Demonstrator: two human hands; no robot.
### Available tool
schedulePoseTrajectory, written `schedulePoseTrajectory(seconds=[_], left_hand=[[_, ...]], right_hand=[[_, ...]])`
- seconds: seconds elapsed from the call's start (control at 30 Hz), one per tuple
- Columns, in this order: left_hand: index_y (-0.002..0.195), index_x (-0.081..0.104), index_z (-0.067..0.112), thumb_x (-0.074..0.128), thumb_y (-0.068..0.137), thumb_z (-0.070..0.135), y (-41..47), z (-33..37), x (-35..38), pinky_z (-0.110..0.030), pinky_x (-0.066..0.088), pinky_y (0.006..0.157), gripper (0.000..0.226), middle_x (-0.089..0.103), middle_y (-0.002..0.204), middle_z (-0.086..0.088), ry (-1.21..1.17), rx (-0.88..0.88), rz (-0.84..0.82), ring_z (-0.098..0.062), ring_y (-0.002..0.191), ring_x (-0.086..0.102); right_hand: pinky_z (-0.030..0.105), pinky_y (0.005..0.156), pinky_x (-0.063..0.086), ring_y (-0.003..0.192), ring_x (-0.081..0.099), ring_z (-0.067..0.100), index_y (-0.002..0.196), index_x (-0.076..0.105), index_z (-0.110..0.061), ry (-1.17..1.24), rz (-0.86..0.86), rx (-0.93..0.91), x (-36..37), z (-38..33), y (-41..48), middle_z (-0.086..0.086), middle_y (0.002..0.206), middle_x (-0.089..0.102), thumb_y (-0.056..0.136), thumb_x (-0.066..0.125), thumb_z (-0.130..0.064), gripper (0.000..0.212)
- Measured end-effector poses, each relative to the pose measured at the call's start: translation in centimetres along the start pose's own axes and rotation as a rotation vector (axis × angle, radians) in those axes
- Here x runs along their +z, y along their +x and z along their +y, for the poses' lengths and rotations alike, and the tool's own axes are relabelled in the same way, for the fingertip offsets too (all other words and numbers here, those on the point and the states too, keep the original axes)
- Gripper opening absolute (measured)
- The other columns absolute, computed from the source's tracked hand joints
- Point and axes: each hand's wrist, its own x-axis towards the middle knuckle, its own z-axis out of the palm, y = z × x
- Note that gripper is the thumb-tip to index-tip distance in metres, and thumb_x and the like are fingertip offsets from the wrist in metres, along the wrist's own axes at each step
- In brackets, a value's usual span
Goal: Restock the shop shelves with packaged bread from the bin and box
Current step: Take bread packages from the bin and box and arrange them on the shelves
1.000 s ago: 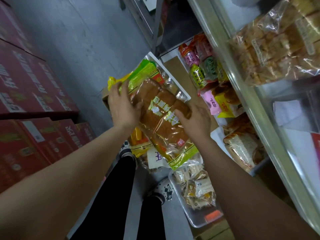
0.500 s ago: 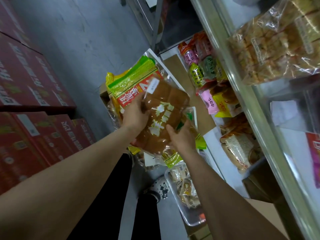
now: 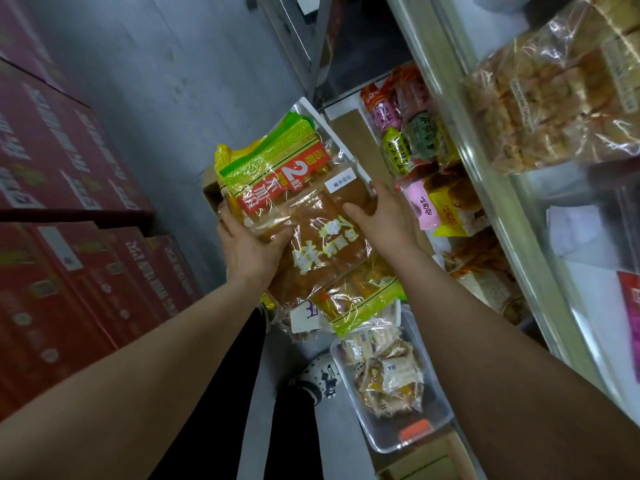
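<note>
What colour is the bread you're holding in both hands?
The packaged bread is brown, with white lettering across its front. The head view shows it best.

Red cartons (image 3: 69, 161) cropped left, bread bag (image 3: 554, 84) cropped top right

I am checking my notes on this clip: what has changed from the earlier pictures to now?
The right hand slid up the loaf from its near end to its far right corner; the left hand slid nearer along its left edge. Both still grip it; the green pack and the bin stayed.
</note>
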Motion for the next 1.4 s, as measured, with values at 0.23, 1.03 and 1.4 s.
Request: schedulePoseTrajectory(seconds=[0.23, 1.03, 1.4], left_hand=[[0.154, -0.007, 0.017, 0.083, 0.069, 0.046, -0.4, -1.5, -0.2, -0.045, 0.02, 0.117, 0.127, 0.006, 0.162, -0.011, -0.218, -0.216, 0.058, -0.028, 0.148, 0.015], [0.132, 0.054, 0.015, 0.08, 0.078, 0.013, -12.1, 4.8, -10.5, -0.036, 0.053, 0.09, 0.06, 0.065, 0.108, -0.001, -0.367, 0.193, -0.16, -0.024, 0.104, 0.064], [0.136, 0.047, 0.01, 0.076, 0.08, 0.004, -25.1, 14.7, -19.7, -0.037, 0.051, 0.09, 0.063, 0.058, 0.113, -0.004, -0.553, 0.55, -0.069, -0.019, 0.093, 0.059]], right_hand=[[0.035, 0.096, 0.039, 0.125, 0.051, 0.031, 0.142, 0.043, -0.022, 0.01, -0.034, 0.074, 1.3, 0.9, -0.4, 0.004, 0.132, 0.061, 0.093, 0.059, -0.046, 0.057], [0.039, 0.095, 0.05, 0.105, 0.064, 0.02, 0.129, 0.05, -0.022, 0.319, 0.125, 0.025, -8.6, 0.0, -16.1, -0.008, 0.105, 0.064, 0.08, 0.077, -0.033, 0.056], [0.023, 0.076, 0.038, 0.097, 0.061, 0.012, 0.15, 0.028, -0.029, 0.306, 0.482, -0.243, -22.2, -5.6, -29.5, -0.022, 0.093, 0.055, 0.086, 0.073, -0.034, 0.078]])
